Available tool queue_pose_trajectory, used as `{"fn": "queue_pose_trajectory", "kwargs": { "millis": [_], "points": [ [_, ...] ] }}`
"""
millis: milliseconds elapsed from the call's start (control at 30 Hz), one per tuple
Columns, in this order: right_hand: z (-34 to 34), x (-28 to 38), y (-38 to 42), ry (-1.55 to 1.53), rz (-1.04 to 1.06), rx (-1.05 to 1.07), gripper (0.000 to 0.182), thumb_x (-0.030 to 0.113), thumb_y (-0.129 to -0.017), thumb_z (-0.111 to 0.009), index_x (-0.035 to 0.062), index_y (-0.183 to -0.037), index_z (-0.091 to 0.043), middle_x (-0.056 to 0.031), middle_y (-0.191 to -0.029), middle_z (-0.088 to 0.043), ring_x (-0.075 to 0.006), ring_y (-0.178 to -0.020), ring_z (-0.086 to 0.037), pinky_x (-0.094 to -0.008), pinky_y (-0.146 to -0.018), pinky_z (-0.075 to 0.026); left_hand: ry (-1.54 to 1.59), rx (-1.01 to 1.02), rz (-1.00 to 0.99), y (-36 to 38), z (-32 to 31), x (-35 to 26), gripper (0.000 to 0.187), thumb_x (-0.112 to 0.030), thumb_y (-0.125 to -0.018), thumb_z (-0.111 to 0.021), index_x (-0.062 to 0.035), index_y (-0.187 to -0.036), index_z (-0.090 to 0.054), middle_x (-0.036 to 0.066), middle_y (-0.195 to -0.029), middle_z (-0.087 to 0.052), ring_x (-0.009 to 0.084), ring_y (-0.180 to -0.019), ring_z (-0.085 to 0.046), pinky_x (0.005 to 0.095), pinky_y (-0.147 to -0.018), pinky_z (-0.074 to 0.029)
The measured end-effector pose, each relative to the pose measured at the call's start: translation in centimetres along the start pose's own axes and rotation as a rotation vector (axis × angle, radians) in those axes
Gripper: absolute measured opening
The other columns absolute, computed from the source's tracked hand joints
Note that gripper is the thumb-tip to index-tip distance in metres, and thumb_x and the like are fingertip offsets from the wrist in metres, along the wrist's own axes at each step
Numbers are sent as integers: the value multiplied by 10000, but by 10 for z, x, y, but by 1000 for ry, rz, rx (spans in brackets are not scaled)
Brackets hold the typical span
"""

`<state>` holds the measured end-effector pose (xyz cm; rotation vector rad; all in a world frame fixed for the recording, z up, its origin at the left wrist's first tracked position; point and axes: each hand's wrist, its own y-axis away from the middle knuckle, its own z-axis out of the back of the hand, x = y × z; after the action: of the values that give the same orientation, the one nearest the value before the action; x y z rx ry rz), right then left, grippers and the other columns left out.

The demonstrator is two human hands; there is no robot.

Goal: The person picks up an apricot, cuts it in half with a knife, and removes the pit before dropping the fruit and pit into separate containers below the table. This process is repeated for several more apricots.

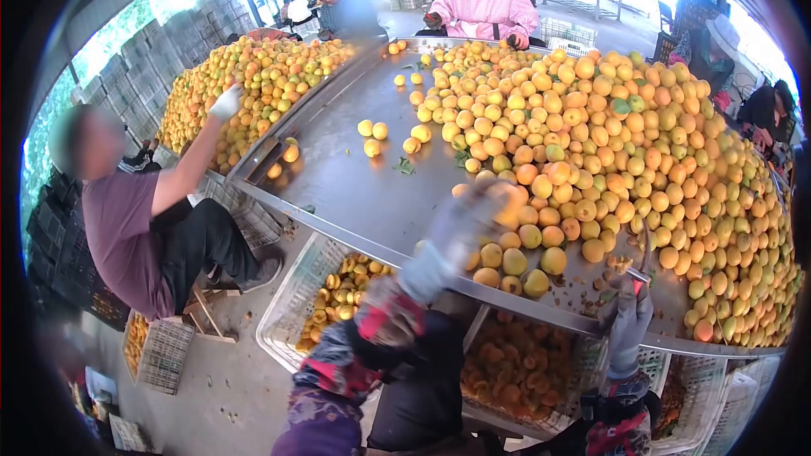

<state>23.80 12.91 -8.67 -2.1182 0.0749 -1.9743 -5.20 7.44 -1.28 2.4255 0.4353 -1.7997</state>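
My left hand (pixel 456 228), in a grey glove, is smeared by motion over the metal table (pixel 363 194). Its fingertips overlap a blurred orange apricot (pixel 509 204) at the near side of a large apricot pile (pixel 608 135). At the table's front edge, my gloved right hand (pixel 627 325) is closed around a small tool (pixel 640 275) with a metal end and a bit of red. Just in front of it lie small brown pits and scraps (pixel 583 291) on the metal. Several loose apricots rest between my two hands.
Below the table edge stand a white crate (pixel 274 325) of halved apricots and another holding darker orange pieces (pixel 515 367). A seated person (pixel 127 219) reaches into a second pile (pixel 253 89) at left. Across the table sits a person in pink (pixel 486 0).
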Motion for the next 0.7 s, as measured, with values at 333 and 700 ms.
{"fn": "queue_pose_trajectory", "kwargs": {
  "millis": [333,700],
  "points": [
    [-9,21,4,-173,76,92,428,350,-941,-491,29,-1224,-475,56,-592,-480,-20,-408,-369,-172,-372,-255,-49,348,-135,14,-135,92,349,-208,-943,-524,-16,-1226,-456,26,-1004,-537,60,-894,-481,202,-764,-424],
    [-9,-3,-3,-102,10,86,402,241,-933,-541,6,-1250,-465,-48,-1106,-552,-116,-989,-522,-257,-853,-434,-65,264,-176,13,-129,124,350,-219,-970,-457,18,-1227,-475,99,-1057,-594,137,-981,-541,266,-856,-436]
  ]
}}
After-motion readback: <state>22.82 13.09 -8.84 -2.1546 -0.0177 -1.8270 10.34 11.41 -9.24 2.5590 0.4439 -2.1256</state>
